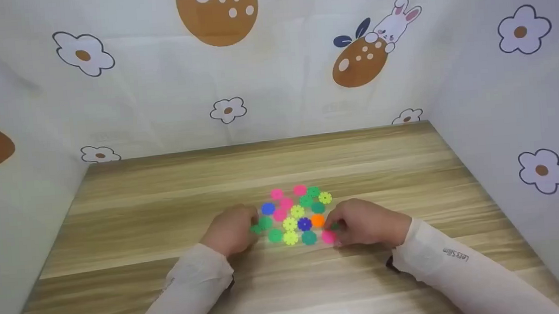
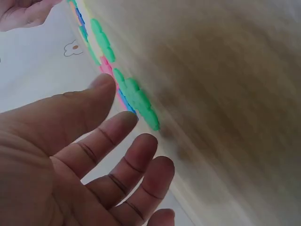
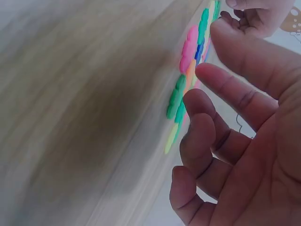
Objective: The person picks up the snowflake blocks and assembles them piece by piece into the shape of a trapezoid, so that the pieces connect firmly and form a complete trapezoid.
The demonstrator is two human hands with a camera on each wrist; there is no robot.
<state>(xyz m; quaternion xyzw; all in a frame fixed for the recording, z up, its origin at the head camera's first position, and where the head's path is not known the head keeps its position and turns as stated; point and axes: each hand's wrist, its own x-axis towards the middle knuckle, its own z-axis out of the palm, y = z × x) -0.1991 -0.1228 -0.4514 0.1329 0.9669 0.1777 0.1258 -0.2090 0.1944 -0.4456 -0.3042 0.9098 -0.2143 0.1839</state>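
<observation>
Several flat, notched plastic discs lie in a cluster on the table, among them a blue disc point(image 1: 268, 208), a dark blue disc point(image 1: 304, 224) and an orange disc point(image 1: 318, 220). At the cluster's left edge is my left hand point(image 1: 235, 228), its thumb and fingers apart beside a green disc point(image 2: 141, 103). From the other side my right hand point(image 1: 364, 220) reaches in, fingers loosely bent with nothing pinched between them. Its fingertips come close to a pink disc point(image 1: 329, 236) and a green disc point(image 3: 176, 96), which is partly hidden by the hand in the head view.
The wood-grain table point(image 1: 290, 296) runs back to a pale printed curtain point(image 1: 155, 97), which also hangs along both sides. Light sleeves cover both forearms, with a dark wrist strap point(image 1: 392, 264) showing at the right cuff.
</observation>
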